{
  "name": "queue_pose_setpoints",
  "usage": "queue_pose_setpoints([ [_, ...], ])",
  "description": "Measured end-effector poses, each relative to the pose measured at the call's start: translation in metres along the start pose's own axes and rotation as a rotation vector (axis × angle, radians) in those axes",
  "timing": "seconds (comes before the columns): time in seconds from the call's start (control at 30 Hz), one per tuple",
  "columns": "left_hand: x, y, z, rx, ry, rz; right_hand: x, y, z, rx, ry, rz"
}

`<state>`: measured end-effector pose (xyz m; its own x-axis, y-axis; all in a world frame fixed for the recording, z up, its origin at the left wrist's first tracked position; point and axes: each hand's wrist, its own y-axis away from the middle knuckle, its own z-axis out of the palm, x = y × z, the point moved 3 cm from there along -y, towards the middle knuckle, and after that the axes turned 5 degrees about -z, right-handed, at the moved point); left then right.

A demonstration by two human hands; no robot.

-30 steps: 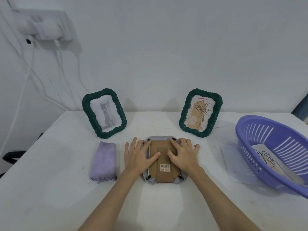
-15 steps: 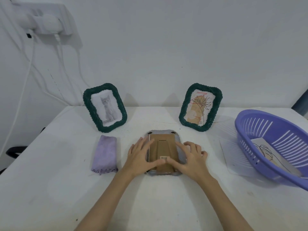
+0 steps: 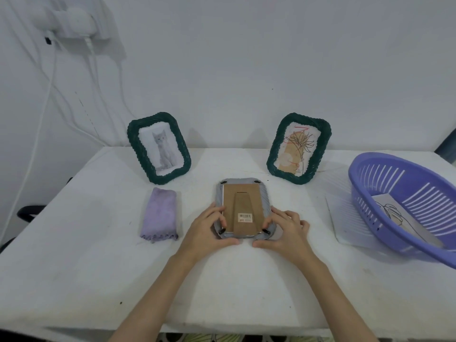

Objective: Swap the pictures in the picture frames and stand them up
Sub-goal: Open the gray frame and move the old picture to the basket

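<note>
A grey woven picture frame [image 3: 242,209] lies face down in the middle of the table, its brown cardboard back and folded stand facing up. My left hand [image 3: 206,228] grips its near left corner and my right hand [image 3: 286,229] grips its near right corner, thumbs along the near edge. Two green woven frames stand at the back: the left one [image 3: 159,147] holds a grey cat picture, the right one [image 3: 299,148] holds a line drawing of a plant.
A folded purple cloth [image 3: 160,214] lies left of the grey frame. A purple plastic basket [image 3: 407,206] at the right holds a loose picture [image 3: 404,223] and rests on a white sheet [image 3: 341,213]. Cables and a socket hang on the wall at left.
Both hands slid from the cardboard back toward me to the frame's near corners, and their fingers curled around the edge. The frame stays flat on the table.
</note>
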<state>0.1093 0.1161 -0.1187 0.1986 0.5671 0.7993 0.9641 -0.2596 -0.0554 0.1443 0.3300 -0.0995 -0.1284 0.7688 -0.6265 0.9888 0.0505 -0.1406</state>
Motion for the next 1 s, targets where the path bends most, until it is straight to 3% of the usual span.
queue_pose_setpoints([
  [0.23, -0.002, 0.0, 0.001, -0.059, 0.061, -0.021, 0.004, -0.003, 0.002, -0.035, -0.021, 0.05],
  [0.63, 0.002, 0.0, 0.0, -0.059, 0.047, 0.042, 0.004, -0.001, 0.003, -0.055, -0.015, -0.023],
  [0.73, 0.01, -0.002, -0.006, 0.039, 0.118, -0.031, 0.003, -0.006, -0.005, 0.025, -0.056, 0.0],
  [0.8, 0.013, -0.006, -0.004, 0.109, 0.047, -0.067, 0.004, -0.013, -0.003, 0.058, -0.016, 0.018],
  [0.9, 0.015, -0.006, 0.006, 0.099, -0.093, -0.053, 0.005, -0.018, 0.006, 0.037, 0.084, -0.038],
  [1.0, 0.016, -0.007, 0.016, 0.105, -0.064, -0.01, 0.008, -0.016, 0.013, 0.041, 0.044, -0.061],
])
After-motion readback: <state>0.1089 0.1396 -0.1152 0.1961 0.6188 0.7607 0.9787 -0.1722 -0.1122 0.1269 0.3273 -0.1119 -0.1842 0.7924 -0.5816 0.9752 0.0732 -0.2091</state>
